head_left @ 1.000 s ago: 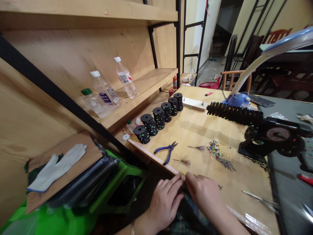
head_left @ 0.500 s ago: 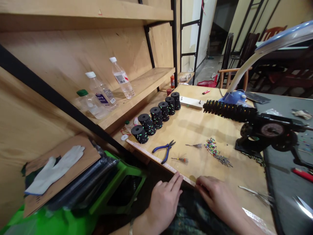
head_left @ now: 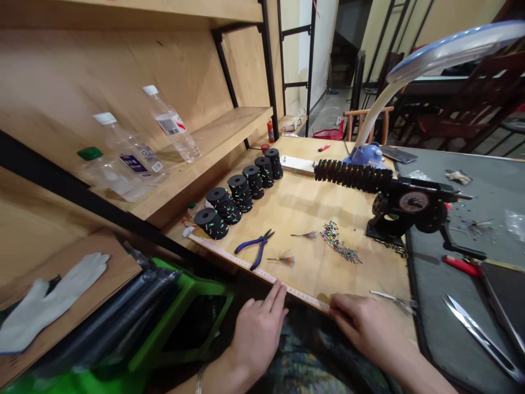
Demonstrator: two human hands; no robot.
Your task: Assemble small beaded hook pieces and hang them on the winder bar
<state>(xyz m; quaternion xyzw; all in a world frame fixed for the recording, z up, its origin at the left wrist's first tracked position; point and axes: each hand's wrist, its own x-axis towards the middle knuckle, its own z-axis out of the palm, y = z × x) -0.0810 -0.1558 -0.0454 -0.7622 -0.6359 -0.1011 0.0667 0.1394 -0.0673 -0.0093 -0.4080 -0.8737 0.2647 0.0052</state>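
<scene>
A pale measuring tape (head_left: 233, 260) runs along the front edge of the wooden table. My left hand (head_left: 258, 328) rests with its fingers stretched out on the tape. At the tape's right end my right hand (head_left: 363, 323) is closed, fingers curled at the table edge; its fingertips are partly hidden. Beyond my left hand lie blue-handled pliers (head_left: 255, 247) and a small feathery bundle with an orange band (head_left: 283, 259). A similar wispy bundle (head_left: 304, 235) lies farther back, beside a pile of coloured beads and pins (head_left: 338, 241). Near my right hand is a thin whitish bundle (head_left: 394, 300).
Several black spools (head_left: 240, 192) line the left side of the table. A black crank device (head_left: 414, 205) and a blue lamp (head_left: 365, 156) stand right of centre. Tweezers (head_left: 484, 336) lie on the grey mat. Left are shelved bottles (head_left: 176, 126) and a white glove (head_left: 53, 301).
The view has swung right. My right hand has moved right along the table edge, exposing more tape between the hands. My left hand stays on about the same spot of the tape.
</scene>
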